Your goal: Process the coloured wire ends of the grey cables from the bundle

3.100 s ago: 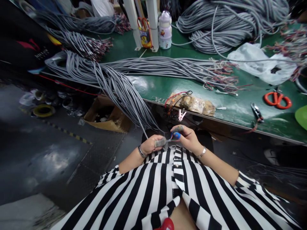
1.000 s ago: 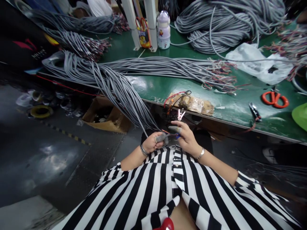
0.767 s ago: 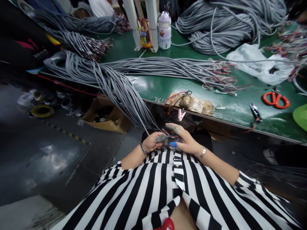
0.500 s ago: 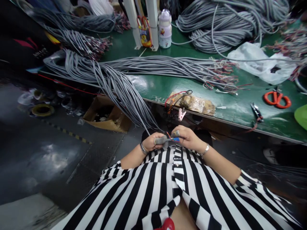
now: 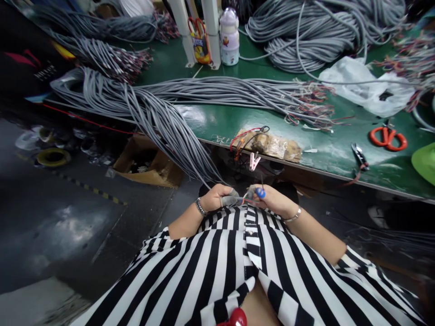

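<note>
My left hand [image 5: 217, 197] is closed on the end of a grey cable, close in front of the striped shirt. Thin coloured wires [image 5: 245, 199], one of them red-orange, come out of that end and run to my right hand [image 5: 272, 200]. The right fingers are pinched on these wires. A small blue piece [image 5: 260, 193] with a thin dark shaft pointing up sits in the right hand too; its kind cannot be made out. Grey coverings wrap some fingertips of both hands. A bundle of grey cables [image 5: 183, 140] hangs off the bench edge towards my left hand.
On the green bench [image 5: 326, 154] lie more grey cables [image 5: 217, 90] with stripped ends, orange-handled scissors [image 5: 388, 137], cutters [image 5: 359, 156] and a plastic bag [image 5: 367, 88]. A pink clip [image 5: 253, 161] hangs at the edge. A bottle [image 5: 229, 38] stands behind. A cardboard box [image 5: 149, 163] is below.
The blue piece has turned in my right hand: it lay between the hands, and now it is higher, with its shaft pointing up. The right fingers have shifted onto the wires.
</note>
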Action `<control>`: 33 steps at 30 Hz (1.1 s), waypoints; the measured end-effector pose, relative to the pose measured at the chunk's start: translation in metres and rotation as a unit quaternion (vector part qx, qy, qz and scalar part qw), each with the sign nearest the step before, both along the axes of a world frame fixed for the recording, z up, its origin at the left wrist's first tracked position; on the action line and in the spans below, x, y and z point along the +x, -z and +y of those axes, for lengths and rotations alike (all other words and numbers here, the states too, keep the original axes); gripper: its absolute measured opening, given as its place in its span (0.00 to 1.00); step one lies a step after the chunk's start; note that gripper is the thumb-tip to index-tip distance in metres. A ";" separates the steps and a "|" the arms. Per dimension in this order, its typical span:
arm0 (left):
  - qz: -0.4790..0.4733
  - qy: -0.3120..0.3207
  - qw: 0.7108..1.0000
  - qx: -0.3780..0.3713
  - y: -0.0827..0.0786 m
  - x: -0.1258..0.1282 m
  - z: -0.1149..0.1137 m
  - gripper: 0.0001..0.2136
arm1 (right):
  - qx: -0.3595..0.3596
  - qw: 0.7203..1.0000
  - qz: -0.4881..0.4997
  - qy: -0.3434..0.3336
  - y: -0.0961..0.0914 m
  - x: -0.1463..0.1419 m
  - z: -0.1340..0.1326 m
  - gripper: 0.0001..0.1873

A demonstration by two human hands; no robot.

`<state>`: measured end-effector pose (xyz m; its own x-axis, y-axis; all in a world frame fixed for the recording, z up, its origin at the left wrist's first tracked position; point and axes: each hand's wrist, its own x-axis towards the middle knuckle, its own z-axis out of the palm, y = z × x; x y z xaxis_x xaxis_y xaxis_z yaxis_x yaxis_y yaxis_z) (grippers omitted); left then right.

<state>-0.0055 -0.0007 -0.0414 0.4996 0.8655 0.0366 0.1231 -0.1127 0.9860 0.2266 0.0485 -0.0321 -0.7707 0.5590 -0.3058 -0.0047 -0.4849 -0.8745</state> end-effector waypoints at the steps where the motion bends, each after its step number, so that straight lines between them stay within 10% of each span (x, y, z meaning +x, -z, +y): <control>1: 0.016 0.011 1.000 0.015 -0.001 0.001 0.001 0.17 | 0.009 1.000 -0.015 -0.017 -0.003 -0.004 -0.002 0.30; 5: 0.044 0.016 0.999 0.025 -0.004 0.003 0.002 0.15 | 0.032 0.997 -0.070 -0.014 -0.013 -0.019 -0.005 0.24; 14: -0.101 -0.091 0.985 -0.104 0.001 0.006 -0.008 0.17 | 0.019 0.950 -0.067 0.305 0.008 -0.008 0.015 0.20; 17: -0.149 -0.129 0.968 -0.156 0.001 0.007 -0.009 0.19 | 0.226 0.913 -0.043 0.336 0.007 0.006 0.013 0.15; 21: -0.181 -0.153 0.954 -0.186 0.002 0.008 -0.008 0.21 | 0.567 0.797 -0.059 0.200 -0.006 0.011 0.002 0.09; 25: -0.185 -0.108 0.957 -0.197 0.006 0.006 -0.008 0.23 | 0.666 0.740 -0.066 0.073 -0.018 0.001 0.001 0.15; 29: -0.157 -0.051 0.971 -0.174 0.003 0.004 -0.009 0.21 | 0.558 0.830 -0.002 -0.011 -0.020 -0.010 0.007 0.14; 33: -0.115 -0.016 0.982 -0.150 -0.003 0.002 -0.008 0.20 | 0.282 0.958 -0.031 0.047 -0.010 -0.015 0.011 0.25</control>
<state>-0.0034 -0.0087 -0.0389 0.4800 0.8700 -0.1130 -0.1084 0.1867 0.9764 0.2112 0.0594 -0.0223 -0.6989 0.7149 0.0214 0.0355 0.0645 -0.9973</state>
